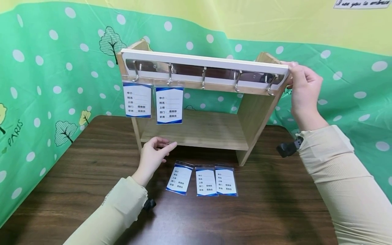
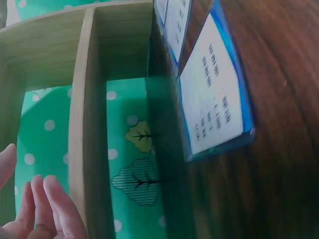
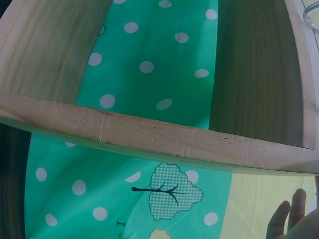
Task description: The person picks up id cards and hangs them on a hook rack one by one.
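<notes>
A wooden shelf stands tilted on the table, with a white hook rail along its top front. Two clear-sleeved badge cards hang side by side from the rail's left hooks: one card at the end, the other card beside it. My right hand grips the rail's right end, thumb at the corner. Lower left, my left hand hovers before the shelf board, fingers relaxed around nothing. On the table just right of it lies a card, with a middle card and a right card overlapping.
The dark wooden table extends under and around the shelf. Behind it hangs a green and yellow dotted cloth with printed trees. Bare metal hooks stick out along the right part of the rail.
</notes>
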`<control>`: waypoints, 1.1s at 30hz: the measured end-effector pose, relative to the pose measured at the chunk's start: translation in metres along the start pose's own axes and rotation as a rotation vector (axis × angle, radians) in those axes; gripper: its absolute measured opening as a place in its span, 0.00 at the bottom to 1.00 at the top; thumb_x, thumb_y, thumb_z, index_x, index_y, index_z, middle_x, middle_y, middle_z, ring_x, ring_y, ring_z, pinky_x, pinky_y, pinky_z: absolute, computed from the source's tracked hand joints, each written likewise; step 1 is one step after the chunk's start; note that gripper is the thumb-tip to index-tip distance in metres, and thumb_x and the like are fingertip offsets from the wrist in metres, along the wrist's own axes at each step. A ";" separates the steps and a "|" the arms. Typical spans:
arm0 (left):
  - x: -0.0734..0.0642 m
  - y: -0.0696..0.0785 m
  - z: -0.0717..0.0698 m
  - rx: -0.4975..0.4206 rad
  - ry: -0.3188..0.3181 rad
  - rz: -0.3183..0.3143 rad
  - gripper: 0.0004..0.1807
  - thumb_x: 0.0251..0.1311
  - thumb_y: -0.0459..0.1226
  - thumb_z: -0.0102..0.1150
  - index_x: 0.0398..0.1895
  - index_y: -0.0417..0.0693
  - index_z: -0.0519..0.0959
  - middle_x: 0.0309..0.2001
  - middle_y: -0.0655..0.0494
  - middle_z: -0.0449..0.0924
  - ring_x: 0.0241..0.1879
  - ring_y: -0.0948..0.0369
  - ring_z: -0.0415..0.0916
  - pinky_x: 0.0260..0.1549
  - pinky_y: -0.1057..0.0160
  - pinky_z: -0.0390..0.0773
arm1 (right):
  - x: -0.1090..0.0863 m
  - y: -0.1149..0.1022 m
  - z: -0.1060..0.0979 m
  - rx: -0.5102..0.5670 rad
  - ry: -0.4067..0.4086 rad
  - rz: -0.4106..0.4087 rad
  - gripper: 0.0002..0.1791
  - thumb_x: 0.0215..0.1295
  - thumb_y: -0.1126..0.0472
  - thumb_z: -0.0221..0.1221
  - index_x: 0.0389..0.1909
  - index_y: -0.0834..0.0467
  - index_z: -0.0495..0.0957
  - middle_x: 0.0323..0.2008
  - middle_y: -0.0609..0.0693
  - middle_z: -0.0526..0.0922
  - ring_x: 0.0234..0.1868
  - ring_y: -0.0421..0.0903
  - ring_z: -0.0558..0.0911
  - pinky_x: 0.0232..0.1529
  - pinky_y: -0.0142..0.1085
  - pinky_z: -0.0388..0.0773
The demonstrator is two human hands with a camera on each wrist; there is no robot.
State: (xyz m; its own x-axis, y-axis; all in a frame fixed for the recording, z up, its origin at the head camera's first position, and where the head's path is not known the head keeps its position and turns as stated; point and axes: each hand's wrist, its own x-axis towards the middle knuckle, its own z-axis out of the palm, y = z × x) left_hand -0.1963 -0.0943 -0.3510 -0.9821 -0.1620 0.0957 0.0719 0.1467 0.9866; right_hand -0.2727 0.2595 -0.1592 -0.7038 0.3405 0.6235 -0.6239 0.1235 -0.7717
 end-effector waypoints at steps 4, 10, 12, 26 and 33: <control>-0.001 -0.011 0.004 0.025 -0.030 -0.053 0.23 0.57 0.46 0.71 0.48 0.40 0.79 0.39 0.49 0.81 0.32 0.63 0.76 0.27 0.64 0.79 | 0.000 0.000 0.000 0.008 0.006 0.005 0.11 0.65 0.58 0.61 0.28 0.57 0.89 0.36 0.41 0.89 0.24 0.39 0.69 0.29 0.30 0.66; -0.002 -0.027 0.013 0.043 -0.050 -0.107 0.25 0.54 0.47 0.72 0.51 0.43 0.80 0.41 0.49 0.81 0.34 0.57 0.75 0.29 0.60 0.78 | -0.001 0.000 0.000 -0.002 0.014 0.004 0.11 0.65 0.58 0.61 0.26 0.57 0.88 0.36 0.41 0.89 0.24 0.39 0.69 0.30 0.30 0.67; -0.002 -0.031 0.015 0.043 -0.056 -0.126 0.25 0.54 0.47 0.73 0.52 0.45 0.79 0.41 0.49 0.80 0.36 0.56 0.76 0.29 0.60 0.78 | -0.001 0.000 0.001 -0.010 0.013 0.002 0.11 0.65 0.58 0.61 0.28 0.57 0.89 0.35 0.41 0.89 0.24 0.39 0.70 0.31 0.30 0.67; 0.000 -0.053 0.030 0.154 -0.100 -0.211 0.31 0.53 0.46 0.73 0.60 0.45 0.76 0.53 0.40 0.77 0.46 0.50 0.78 0.39 0.58 0.81 | -0.001 0.002 0.000 -0.010 0.003 -0.014 0.17 0.65 0.57 0.61 0.18 0.58 0.84 0.35 0.41 0.89 0.25 0.40 0.70 0.31 0.30 0.66; 0.004 -0.057 0.032 0.159 -0.133 -0.247 0.31 0.53 0.42 0.73 0.60 0.44 0.75 0.51 0.40 0.77 0.44 0.52 0.77 0.39 0.59 0.81 | 0.000 0.003 0.000 0.001 0.009 -0.015 0.17 0.65 0.57 0.61 0.17 0.59 0.83 0.36 0.42 0.90 0.24 0.40 0.70 0.30 0.30 0.66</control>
State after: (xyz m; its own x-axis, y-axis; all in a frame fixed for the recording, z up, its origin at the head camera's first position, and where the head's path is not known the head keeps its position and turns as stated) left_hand -0.2098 -0.0724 -0.4109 -0.9813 -0.0840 -0.1729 -0.1895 0.2715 0.9436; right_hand -0.2745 0.2594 -0.1614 -0.6915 0.3471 0.6336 -0.6344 0.1277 -0.7623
